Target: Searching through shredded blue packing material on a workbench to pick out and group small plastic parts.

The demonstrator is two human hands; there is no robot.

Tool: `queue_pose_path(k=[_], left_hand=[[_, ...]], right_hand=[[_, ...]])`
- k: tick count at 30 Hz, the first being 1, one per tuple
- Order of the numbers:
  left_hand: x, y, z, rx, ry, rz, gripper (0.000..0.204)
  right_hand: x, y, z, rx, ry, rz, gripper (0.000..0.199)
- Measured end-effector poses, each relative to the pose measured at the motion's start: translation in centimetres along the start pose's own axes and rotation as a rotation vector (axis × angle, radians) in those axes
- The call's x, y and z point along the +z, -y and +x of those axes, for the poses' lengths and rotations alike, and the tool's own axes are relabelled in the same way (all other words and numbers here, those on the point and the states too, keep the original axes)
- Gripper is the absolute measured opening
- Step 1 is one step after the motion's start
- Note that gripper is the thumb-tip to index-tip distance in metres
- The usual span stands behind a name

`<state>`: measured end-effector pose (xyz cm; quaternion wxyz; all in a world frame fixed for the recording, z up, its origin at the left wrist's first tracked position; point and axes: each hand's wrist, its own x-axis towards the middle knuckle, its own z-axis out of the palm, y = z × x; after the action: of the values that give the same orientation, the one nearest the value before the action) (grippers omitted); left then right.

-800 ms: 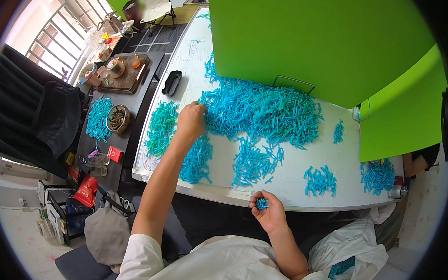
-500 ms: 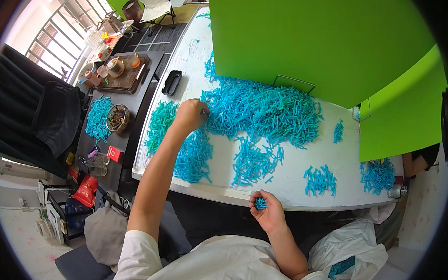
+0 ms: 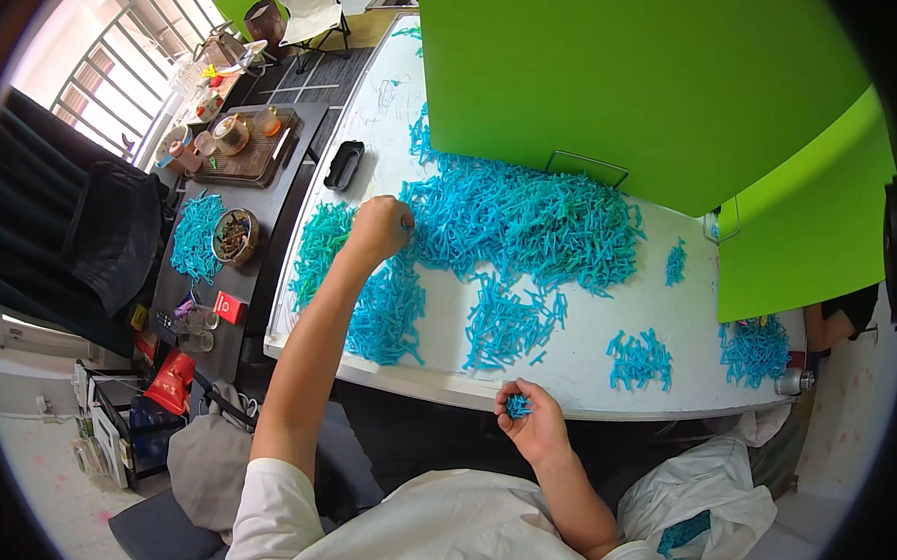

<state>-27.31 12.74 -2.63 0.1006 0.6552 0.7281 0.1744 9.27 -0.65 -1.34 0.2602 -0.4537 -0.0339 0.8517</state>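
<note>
Several small sorted clumps of blue sticks (image 3: 639, 358) lie along the white table (image 3: 584, 399), but the big heap (image 3: 526, 222) looks mostly untouched. The left hand (image 3: 378, 229) is closed at the heap's left edge; the right hand (image 3: 535, 423), near the table's front edge, pinches a small bundle (image 3: 517, 406).

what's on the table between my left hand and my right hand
In the head view, smaller heaps of blue pieces on the white table lie between the left hand and the right hand.

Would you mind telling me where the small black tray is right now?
In the head view, the small black tray lies at the far left of the white table, beyond the left hand and left of the big blue pile.
</note>
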Motion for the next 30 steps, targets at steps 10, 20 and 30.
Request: queue_pose_path(k=[10, 20, 30], left_hand=[[-5.9, -8.7, -5.9, -0.056, 0.224, -0.615, 0.016], [-2.9, -10.4, -8.6, 0.078, 0.068, -0.465, 0.013], [-1.1, -1.3, -1.9, 0.033, 0.089, 0.112, 0.013]], right_hand=[[1.1, -0.1, 1.3, -0.011, 0.05, 0.033, 0.023], [4.0, -0.4, 3.3, 0.006, -0.015, 0.077, 0.023], [1.7, 0.1, 2.7, 0.041, -0.006, 0.117, 0.024]])
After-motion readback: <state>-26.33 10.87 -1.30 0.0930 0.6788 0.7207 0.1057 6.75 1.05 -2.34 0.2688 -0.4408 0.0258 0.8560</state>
